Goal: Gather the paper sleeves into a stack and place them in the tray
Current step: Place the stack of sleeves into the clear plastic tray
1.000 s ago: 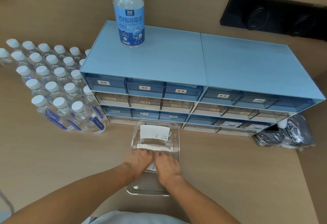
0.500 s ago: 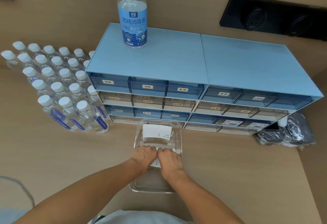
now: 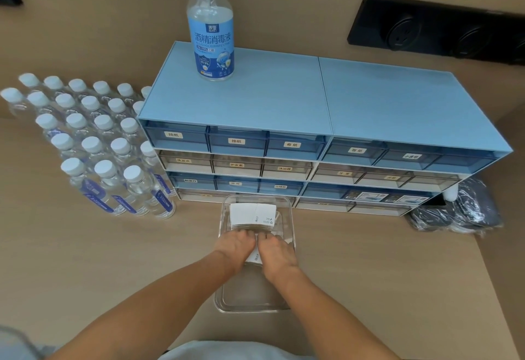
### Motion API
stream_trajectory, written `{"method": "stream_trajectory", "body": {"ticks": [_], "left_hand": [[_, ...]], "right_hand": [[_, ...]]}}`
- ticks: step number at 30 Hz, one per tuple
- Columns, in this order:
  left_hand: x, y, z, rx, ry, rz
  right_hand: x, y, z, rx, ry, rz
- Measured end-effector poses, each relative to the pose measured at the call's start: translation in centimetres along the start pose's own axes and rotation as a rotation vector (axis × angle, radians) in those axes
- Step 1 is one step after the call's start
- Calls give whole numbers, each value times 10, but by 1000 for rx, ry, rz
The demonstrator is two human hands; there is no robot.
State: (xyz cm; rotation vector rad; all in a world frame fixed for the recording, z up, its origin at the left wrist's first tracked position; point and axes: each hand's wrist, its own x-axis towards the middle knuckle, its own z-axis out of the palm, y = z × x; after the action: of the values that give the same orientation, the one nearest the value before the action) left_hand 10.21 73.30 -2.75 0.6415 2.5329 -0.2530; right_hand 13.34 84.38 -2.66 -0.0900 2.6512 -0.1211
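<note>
A clear plastic tray (image 3: 227, 300) sits on the wooden table in front of the drawer cabinet. A stack of white paper sleeves (image 3: 252, 214) leans at the tray's far end. My left hand (image 3: 234, 246) and my right hand (image 3: 277, 251) are side by side inside the tray, pressed down on a second bunch of paper sleeves (image 3: 253, 257). Only a narrow white strip of that bunch shows between the hands; my fingertips curl over its far edge. The near half of the tray is bare.
A blue drawer cabinet (image 3: 312, 121) stands right behind the tray, with a disinfectant bottle (image 3: 210, 27) on top. Several rows of water bottles (image 3: 93, 149) stand at the left. Black wrapped items (image 3: 460, 212) lie at the right. A black socket panel (image 3: 434, 30) is on the wall.
Both hands have stayed together on the sleeves in the tray, shifting slightly toward its far end. The view has drifted a little.
</note>
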Motion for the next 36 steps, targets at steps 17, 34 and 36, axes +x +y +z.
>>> {"method": "stream_trajectory", "body": {"ticks": [17,34,36], "left_hand": [[0,11,6,-30,-36,-81],[-19,17,-1,-86,60,-139],[-31,17,-7,-75,68,-113]], "right_hand": [[7,3,4,10,8,-44],[-3,0,-6,-73,15,-52],[-15,-1,-16,-25,22,-42]]}}
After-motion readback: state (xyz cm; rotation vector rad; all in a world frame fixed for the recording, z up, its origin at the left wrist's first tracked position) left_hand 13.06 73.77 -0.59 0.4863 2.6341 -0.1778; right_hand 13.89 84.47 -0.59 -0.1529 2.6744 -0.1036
